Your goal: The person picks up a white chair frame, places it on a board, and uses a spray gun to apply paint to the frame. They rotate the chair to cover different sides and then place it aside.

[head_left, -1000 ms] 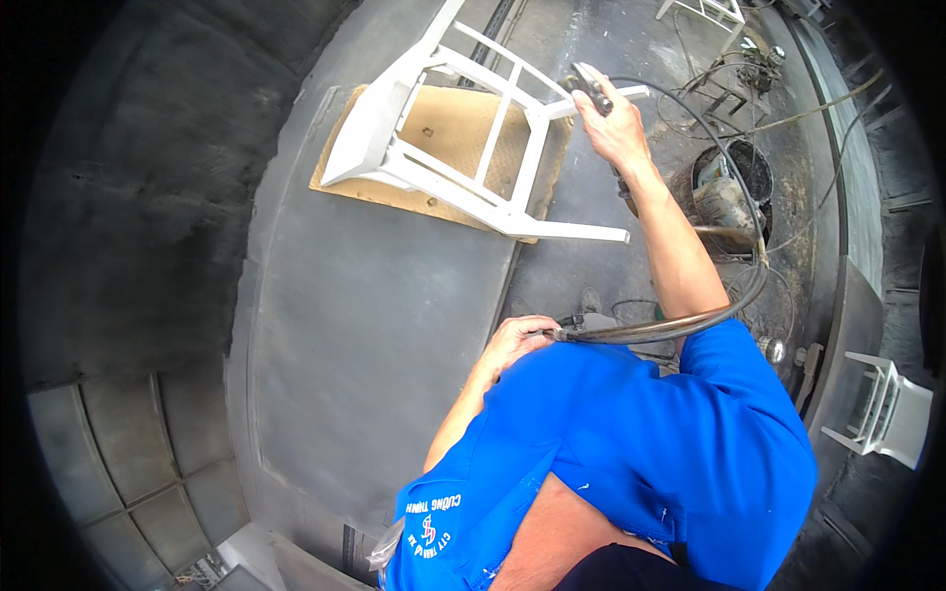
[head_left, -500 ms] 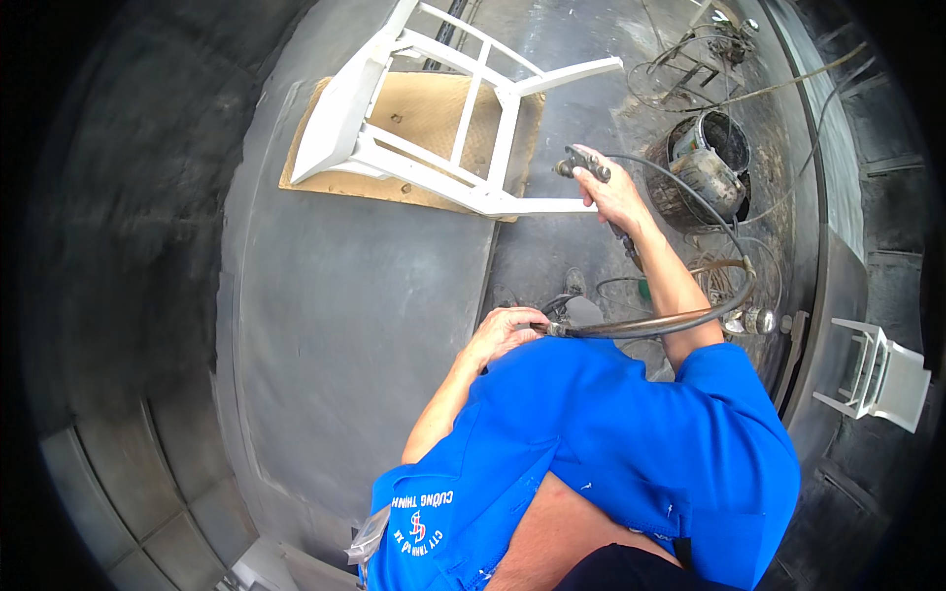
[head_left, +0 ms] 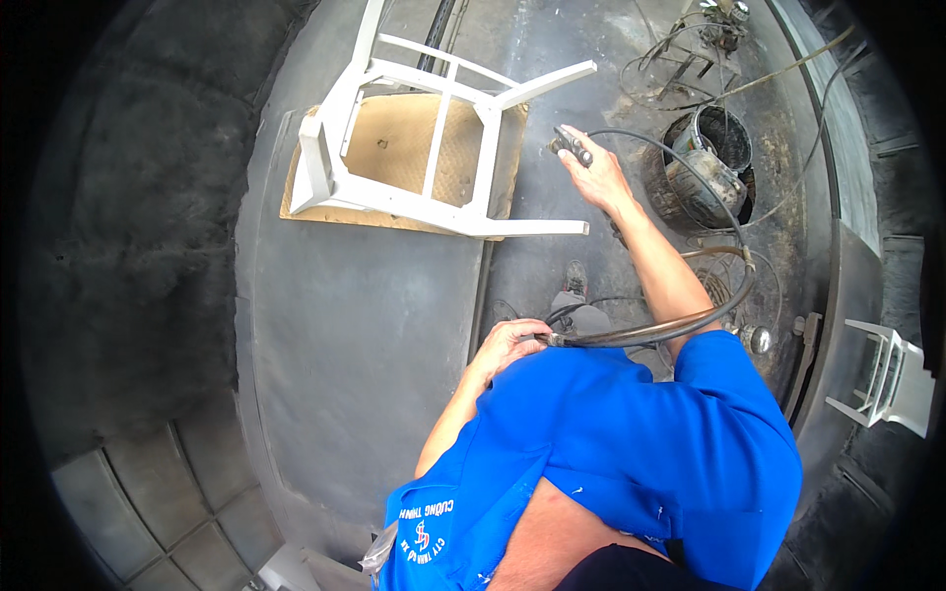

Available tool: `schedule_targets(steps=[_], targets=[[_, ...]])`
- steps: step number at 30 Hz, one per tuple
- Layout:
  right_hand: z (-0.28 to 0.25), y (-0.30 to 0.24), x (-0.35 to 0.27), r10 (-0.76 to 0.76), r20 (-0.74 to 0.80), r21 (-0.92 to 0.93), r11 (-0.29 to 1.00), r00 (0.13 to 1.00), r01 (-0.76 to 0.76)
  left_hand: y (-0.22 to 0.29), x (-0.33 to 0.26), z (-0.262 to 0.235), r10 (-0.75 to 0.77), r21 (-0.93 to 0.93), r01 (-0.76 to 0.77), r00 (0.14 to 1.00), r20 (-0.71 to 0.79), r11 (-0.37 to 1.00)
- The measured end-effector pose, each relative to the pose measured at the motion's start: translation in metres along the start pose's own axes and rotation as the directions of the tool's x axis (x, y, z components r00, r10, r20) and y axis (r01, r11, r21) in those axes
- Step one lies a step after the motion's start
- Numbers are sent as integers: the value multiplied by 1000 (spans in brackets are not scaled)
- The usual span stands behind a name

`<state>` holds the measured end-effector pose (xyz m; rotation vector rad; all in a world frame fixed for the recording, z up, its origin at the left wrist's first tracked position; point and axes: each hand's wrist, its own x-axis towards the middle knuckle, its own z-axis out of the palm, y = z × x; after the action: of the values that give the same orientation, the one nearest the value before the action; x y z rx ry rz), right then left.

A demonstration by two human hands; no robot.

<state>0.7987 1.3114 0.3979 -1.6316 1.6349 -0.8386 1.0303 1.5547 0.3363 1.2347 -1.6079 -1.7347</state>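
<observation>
My right hand (head_left: pixel 601 181) is closed around a dark spray gun (head_left: pixel 570 147), held a little right of a white wooden chair frame (head_left: pixel 432 143). The gun and the chair are apart. On a sheet of cardboard (head_left: pixel 389 163) the chair lies tipped over, two of its legs pointing right. A dark hose (head_left: pixel 690 164) loops from the gun down past my right forearm toward my waist. There my left hand (head_left: pixel 512 342) is closed around the bundled brown and black hoses (head_left: pixel 641 333); its fingertips are partly hidden.
A grimy bucket (head_left: pixel 705 182) holding smaller containers stands on the right, with metal equipment (head_left: pixel 724 30) and loose lines behind it. A small white chair (head_left: pixel 892 379) is at the far right. The grey floor panel (head_left: pixel 365 325) extends left of my feet.
The chair and its cardboard have shifted left and slightly nearer, and the chair shows at a slightly different angle. My right hand has moved a little left with the spray gun.
</observation>
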Motion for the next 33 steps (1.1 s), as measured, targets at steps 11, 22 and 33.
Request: schedule_targets(steps=[11,22,33], targets=[[-61,30,-34,137,342,327,910,930,-254,29,72,27,8,116,-22,993,120,993],[-114,26,-146,224,-107,387,907,969,-166,-4,98,15,133,228,-234,913,386,945],[-82,0,-346,203,-402,-12,974,893,-227,-40,71,15,97,171,-216,845,525,961]])
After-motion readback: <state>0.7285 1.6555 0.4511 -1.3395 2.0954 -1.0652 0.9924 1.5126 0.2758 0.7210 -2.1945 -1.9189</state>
